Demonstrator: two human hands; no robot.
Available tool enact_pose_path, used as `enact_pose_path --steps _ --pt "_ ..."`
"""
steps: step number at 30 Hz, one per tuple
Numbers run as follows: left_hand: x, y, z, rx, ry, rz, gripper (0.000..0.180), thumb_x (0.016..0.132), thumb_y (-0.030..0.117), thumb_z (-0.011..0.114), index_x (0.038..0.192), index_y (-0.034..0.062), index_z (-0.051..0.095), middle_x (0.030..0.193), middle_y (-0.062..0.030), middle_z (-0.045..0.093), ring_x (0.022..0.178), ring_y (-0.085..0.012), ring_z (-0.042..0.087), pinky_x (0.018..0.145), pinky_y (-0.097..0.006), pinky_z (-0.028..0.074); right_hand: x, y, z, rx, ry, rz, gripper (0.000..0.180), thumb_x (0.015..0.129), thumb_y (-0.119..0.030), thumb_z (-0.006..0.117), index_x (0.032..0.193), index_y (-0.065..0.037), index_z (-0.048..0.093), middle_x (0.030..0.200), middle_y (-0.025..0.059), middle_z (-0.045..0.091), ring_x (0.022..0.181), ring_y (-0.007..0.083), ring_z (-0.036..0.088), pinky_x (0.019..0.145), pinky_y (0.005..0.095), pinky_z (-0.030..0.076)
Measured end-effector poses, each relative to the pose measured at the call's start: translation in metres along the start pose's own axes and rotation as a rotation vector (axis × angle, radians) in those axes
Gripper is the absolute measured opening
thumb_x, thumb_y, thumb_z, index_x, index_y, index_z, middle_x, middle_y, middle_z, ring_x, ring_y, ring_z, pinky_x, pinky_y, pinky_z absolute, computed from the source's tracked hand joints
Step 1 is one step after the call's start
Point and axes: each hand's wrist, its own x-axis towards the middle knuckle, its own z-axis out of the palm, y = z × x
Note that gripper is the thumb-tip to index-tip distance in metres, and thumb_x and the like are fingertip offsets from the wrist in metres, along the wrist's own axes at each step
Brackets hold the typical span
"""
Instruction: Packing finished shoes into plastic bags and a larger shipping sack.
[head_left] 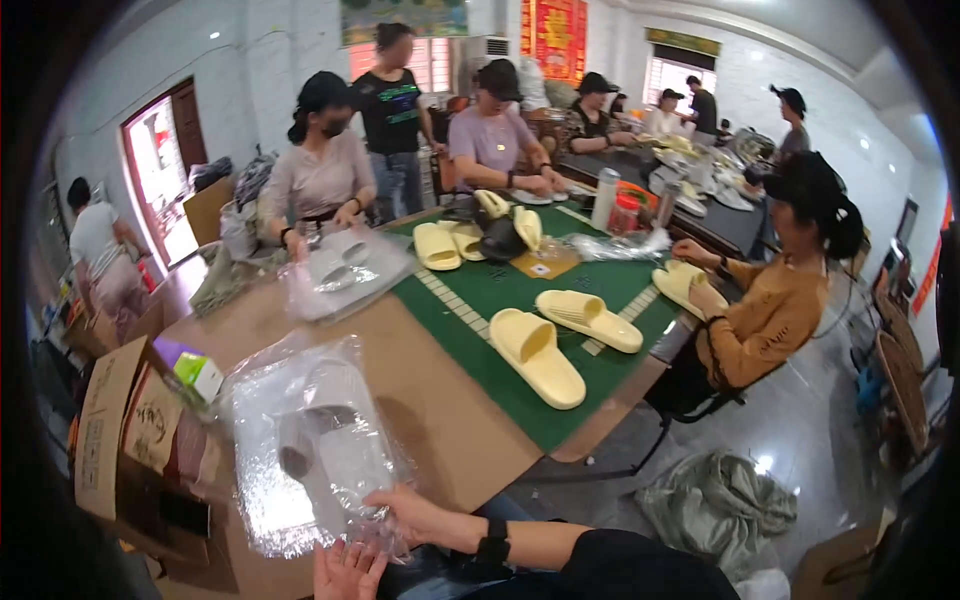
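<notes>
A shiny clear plastic bag (330,440) lies on the near left part of the brown tabletop, with pale grey, slipper-like shapes showing through it. My right hand (408,512) pinches the bag's near right corner between thumb and fingers. Beside it at the lower edge, my left hand (348,570) has its fingers spread, palm turned up, close under the near edge of the bag. Whether it touches the plastic is hard to tell. On the green mat ahead rest two pale yellow slide slippers (540,358).
A cardboard box (120,440) stands left of the bag. Across the table, a co-worker handles similar clear plastic bags (345,275); another at the right holds a yellow slipper (685,287). More yellow and black slippers (503,240) lie at the mat's far end, near a white bottle (605,198).
</notes>
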Motion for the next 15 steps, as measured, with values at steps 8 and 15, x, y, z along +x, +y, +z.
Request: enact_pose_path --steps 8,15 --pt "0.023 0.004 -0.014 -0.11 0.045 -0.047 0.065 0.081 0.046 0.059 0.103 -0.0127 0.042 0.105 -0.0214 0.051 0.102 -0.0341 0.047 0.096 -0.046 0.035 -0.018 0.029 0.009 -0.014 -0.186 -0.194 0.042 0.08 -0.004 0.054 0.12 0.002 0.042 0.103 0.0104 0.057 0.093 0.0185 0.056 0.077 0.0312 0.048" --pt "0.038 -0.004 -0.072 -0.276 0.196 0.019 0.065 0.083 0.029 0.062 0.128 -0.0022 0.027 0.098 -0.0151 0.051 0.088 -0.0233 0.049 0.081 -0.036 0.046 -0.036 0.027 0.018 0.042 -0.24 -0.117 0.055 0.08 -0.004 0.056 0.129 0.0 0.031 0.116 0.0116 0.05 0.105 0.0196 0.051 0.092 0.032 0.042"
